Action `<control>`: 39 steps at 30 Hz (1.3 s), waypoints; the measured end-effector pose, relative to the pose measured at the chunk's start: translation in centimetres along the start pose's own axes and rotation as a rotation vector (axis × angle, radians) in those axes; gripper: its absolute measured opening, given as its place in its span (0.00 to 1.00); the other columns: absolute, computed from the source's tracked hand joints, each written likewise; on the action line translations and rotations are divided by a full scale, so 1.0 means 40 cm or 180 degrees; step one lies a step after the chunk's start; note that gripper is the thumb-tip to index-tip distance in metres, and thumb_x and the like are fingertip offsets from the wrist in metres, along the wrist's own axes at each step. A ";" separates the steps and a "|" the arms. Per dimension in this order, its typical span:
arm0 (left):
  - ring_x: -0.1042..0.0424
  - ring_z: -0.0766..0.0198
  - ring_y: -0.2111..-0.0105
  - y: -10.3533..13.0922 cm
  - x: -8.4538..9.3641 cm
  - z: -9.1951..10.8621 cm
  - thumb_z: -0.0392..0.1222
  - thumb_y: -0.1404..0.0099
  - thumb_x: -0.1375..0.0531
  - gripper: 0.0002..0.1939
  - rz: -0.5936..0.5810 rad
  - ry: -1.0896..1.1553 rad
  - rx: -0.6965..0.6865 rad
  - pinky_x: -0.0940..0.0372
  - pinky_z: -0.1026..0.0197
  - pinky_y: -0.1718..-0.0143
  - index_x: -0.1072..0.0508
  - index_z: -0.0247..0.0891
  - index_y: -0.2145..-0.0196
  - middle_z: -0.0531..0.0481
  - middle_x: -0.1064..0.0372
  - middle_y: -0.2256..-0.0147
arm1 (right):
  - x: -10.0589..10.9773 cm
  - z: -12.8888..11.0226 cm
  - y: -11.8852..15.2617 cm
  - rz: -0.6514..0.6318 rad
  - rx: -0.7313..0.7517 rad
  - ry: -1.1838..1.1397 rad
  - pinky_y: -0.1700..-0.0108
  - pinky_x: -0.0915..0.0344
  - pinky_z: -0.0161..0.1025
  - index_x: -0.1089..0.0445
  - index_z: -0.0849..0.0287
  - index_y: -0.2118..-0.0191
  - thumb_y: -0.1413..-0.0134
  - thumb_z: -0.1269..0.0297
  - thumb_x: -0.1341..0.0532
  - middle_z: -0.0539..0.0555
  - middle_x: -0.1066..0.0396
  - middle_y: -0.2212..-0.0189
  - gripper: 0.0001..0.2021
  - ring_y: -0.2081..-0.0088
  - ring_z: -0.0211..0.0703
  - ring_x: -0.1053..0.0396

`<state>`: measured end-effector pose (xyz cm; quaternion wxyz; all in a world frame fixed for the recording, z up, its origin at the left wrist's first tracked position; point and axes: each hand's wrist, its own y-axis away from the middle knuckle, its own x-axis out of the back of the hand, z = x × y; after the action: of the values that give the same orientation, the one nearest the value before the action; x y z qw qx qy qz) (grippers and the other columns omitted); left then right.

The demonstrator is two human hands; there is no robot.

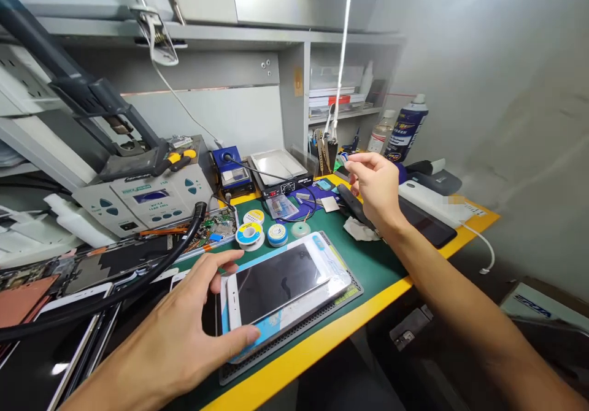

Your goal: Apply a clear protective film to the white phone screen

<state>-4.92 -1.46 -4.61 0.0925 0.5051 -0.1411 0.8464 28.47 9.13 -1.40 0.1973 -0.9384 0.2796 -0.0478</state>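
A white-framed phone (pixel 280 282) with a dark screen lies on a blue and white box (pixel 338 267), which rests on a grey perforated plate. Around the phone's left end is my left hand (pixel 197 319), thumb and fingers spread apart at its two long edges. My right hand (pixel 375 187) is raised over the right part of the bench, thumb and index finger pinched on a small blue and white item (pixel 343 158) too small to name. Solder spools (pixel 249 234) and a round blue tin (pixel 277 234) stand just behind the box.
A rework station (pixel 156 199) with a black hose stands at the left, beside circuit boards and phone parts. A heating plate (pixel 278 169), tweezers, a spray can (pixel 407 129) and a bottle line the back. A dark phone (pixel 427 221) lies at the right, near the yellow bench edge (pixel 294 374).
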 end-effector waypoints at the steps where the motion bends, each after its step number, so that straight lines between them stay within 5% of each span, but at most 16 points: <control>1: 0.29 0.53 0.60 0.000 0.000 -0.008 0.62 0.48 0.31 0.44 -0.0037 -0.0042 -0.0040 0.31 0.54 0.58 0.39 0.50 0.38 0.48 0.30 0.54 | 0.005 0.004 -0.012 0.0085 -0.0025 0.0122 0.75 0.38 0.35 0.31 0.59 0.62 0.56 0.60 0.38 0.50 0.31 0.72 0.13 0.75 0.37 0.36; 9: 0.30 0.57 0.63 -0.019 -0.007 0.003 0.59 0.45 0.34 0.40 -0.0002 -0.0086 -0.0116 0.31 0.56 0.59 0.39 0.45 0.38 0.48 0.32 0.56 | 0.026 0.053 -0.064 -0.0360 0.0189 0.1331 0.59 0.30 0.40 0.29 0.68 0.50 0.44 0.64 0.44 0.63 0.23 0.58 0.19 0.60 0.46 0.27; 14: 0.29 0.57 0.61 -0.029 0.001 0.015 0.60 0.44 0.34 0.42 -0.0109 0.0075 -0.0047 0.30 0.57 0.58 0.40 0.43 0.36 0.47 0.32 0.56 | 0.033 0.037 -0.057 -0.1572 0.0413 0.2459 0.46 0.31 0.47 0.25 0.63 0.52 0.37 0.65 0.39 0.59 0.23 0.54 0.11 0.52 0.48 0.26; 19: 0.28 0.57 0.60 -0.033 0.001 0.001 0.62 0.43 0.34 0.43 -0.0069 0.0188 -0.0109 0.30 0.55 0.57 0.40 0.42 0.36 0.45 0.32 0.53 | 0.012 0.000 -0.044 -0.2817 0.0433 0.3568 0.48 0.28 0.52 0.29 0.61 0.46 0.34 0.58 0.37 0.59 0.28 0.47 0.16 0.49 0.50 0.27; 23: 0.28 0.58 0.62 -0.033 0.001 -0.001 0.62 0.42 0.35 0.43 -0.0090 0.0264 -0.0249 0.30 0.58 0.60 0.40 0.41 0.35 0.45 0.32 0.54 | -0.019 -0.009 -0.047 -0.3355 0.0426 0.4141 0.48 0.28 0.52 0.30 0.61 0.45 0.34 0.59 0.37 0.59 0.29 0.46 0.17 0.49 0.50 0.27; 28: 0.28 0.58 0.64 -0.034 0.011 0.011 0.64 0.43 0.35 0.44 -0.0138 0.0235 -0.0260 0.31 0.59 0.62 0.40 0.39 0.35 0.46 0.32 0.56 | -0.025 -0.025 -0.063 -0.3532 0.0289 0.4347 0.48 0.27 0.52 0.29 0.60 0.45 0.34 0.58 0.37 0.58 0.29 0.46 0.17 0.49 0.50 0.27; 34: 0.30 0.58 0.68 -0.035 0.006 0.006 0.63 0.44 0.34 0.45 0.0007 0.0280 -0.0321 0.33 0.59 0.66 0.38 0.37 0.36 0.46 0.30 0.59 | 0.044 -0.075 -0.071 -0.2952 -0.0293 0.4485 0.50 0.27 0.50 0.30 0.62 0.45 0.34 0.57 0.37 0.60 0.29 0.47 0.18 0.51 0.50 0.27; 39: 0.29 0.57 0.66 -0.045 -0.014 -0.027 0.68 0.43 0.36 0.48 -0.0094 0.0182 -0.0305 0.33 0.58 0.64 0.42 0.38 0.34 0.46 0.32 0.58 | 0.071 -0.059 -0.039 -0.2654 -0.0737 0.4323 0.53 0.25 0.48 0.29 0.62 0.46 0.34 0.57 0.37 0.58 0.27 0.50 0.17 0.54 0.47 0.26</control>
<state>-4.99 0.58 -5.33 0.1331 0.4778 -0.1713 0.8513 31.18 7.95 1.32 -0.1484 -0.7461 -0.0316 -0.6483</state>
